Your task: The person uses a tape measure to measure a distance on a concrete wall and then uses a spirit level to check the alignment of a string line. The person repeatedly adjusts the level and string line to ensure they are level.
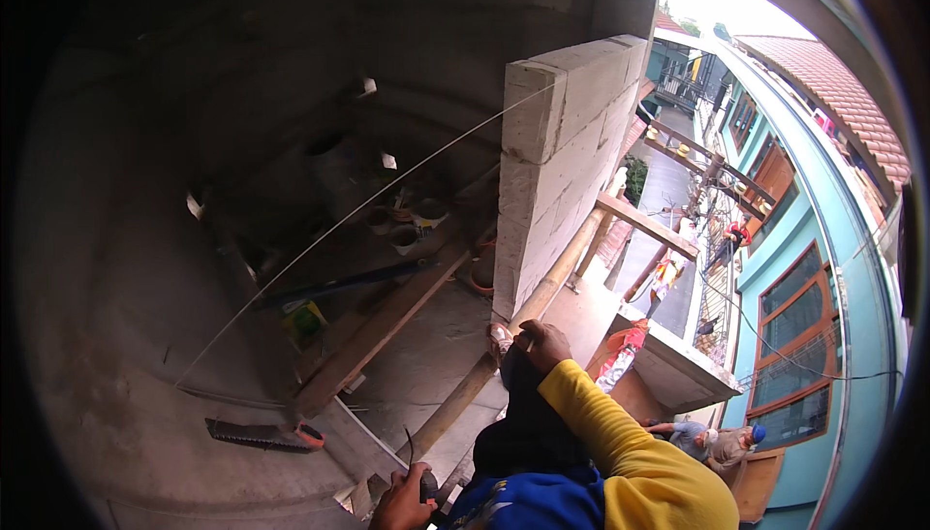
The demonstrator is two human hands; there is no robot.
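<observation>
My right hand (543, 345), in a yellow sleeve, has its fingers curled above my dark-trousered knee. It is beside a bamboo pole (562, 268) at the foot of a pale block wall (560, 157); whatever it may hold is hidden. At the lower edge my left hand (399, 503) is closed around a small dark object (427, 487) that I cannot make out. A thin dark curved strip (409, 445) stands up near it. To the left a handsaw (254, 434) with an orange-and-black handle lies on the floor.
A taut string (358, 208) slants from the wall's end to the lower left. Wooden planks (387, 322) and several buckets (429, 210) are in the shade. On the right, past the wall, is a drop to a lane (668, 201), with people (734, 449) below.
</observation>
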